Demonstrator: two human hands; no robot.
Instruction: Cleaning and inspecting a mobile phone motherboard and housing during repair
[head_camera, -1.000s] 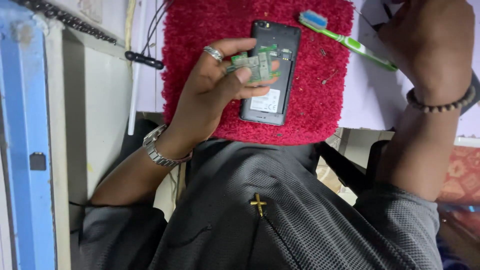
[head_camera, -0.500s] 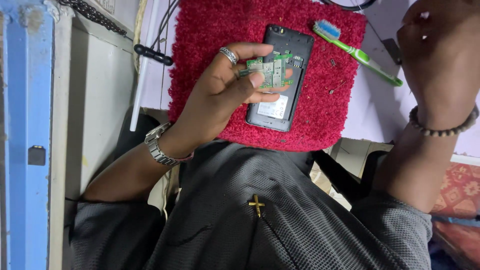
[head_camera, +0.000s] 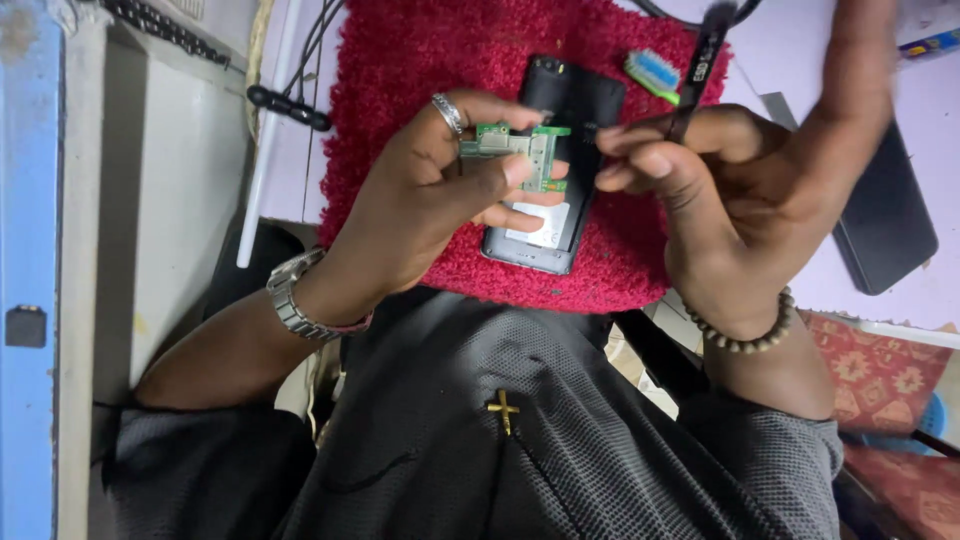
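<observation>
Fingers of left hand (head_camera: 430, 200) pinched on flat green circuit board (head_camera: 520, 160), right hand (head_camera: 730, 200) gripping slim black tool (head_camera: 700, 65).

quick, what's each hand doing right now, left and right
Left hand: closed on a small green circuit board, held above the opened phone.
Right hand: closed on a thin black tool.

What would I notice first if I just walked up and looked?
The fuzzy red mat at the top middle, with an opened black phone lying on it. Just above the phone, the left hand pinches a small green circuit board, and the right hand holds a thin black tool beside it.
</observation>
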